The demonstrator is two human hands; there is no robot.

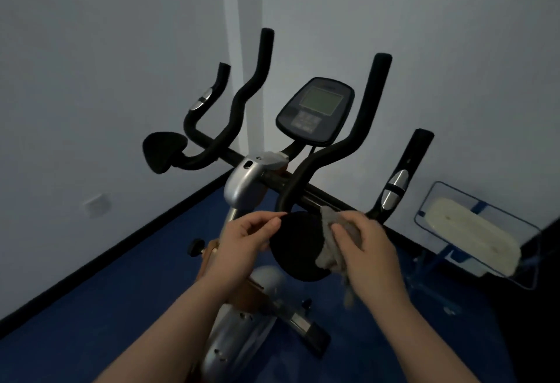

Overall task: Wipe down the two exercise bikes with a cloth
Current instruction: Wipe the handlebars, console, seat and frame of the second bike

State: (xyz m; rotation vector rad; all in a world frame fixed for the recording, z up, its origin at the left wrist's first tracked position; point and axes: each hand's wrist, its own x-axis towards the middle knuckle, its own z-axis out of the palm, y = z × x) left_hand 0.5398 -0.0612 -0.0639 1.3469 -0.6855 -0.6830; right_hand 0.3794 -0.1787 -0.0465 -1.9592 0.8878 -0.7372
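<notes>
Now right hand (368,249) clutches cloth (333,249) against pad (300,246); left hand (245,237) pinches its edge.

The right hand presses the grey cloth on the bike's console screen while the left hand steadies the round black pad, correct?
Not the console. In the head view, the right hand presses the grey cloth on the round black pad, whose opposite edge the left hand steadies.

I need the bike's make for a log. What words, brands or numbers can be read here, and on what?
None can be read.
Console: the screen and the buttons below it are too blurred.
Silver cover on the stem: no legible marking.
</notes>
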